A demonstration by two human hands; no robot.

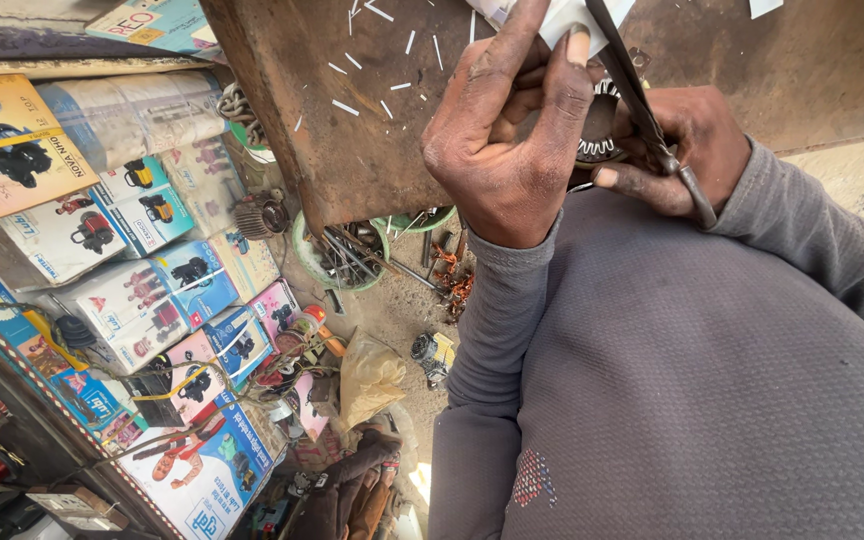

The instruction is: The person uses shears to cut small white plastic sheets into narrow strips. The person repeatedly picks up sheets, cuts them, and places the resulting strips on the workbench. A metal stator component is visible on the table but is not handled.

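our left hand [507, 150] pinches a white sheet [577, 15] at the top of the view, thumb and fingers closed on its lower edge, so that grip is clamped on the sheet. our right hand [687, 150] is wrapped around the handles of the scissors [642, 105], grip clamped on them; the dark blades run up and left and meet the sheet just beside the left thumb. behind the hands sits a toothed metal ring [602, 125], mostly hidden. all of this is held above a rusty brown surface [352, 130] scattered with thin white strips [345, 107]. below the surface's edge we see a green bowl [304, 250] of metal tools, and stacked colourful boxes [142, 260] to the left, on the ground.
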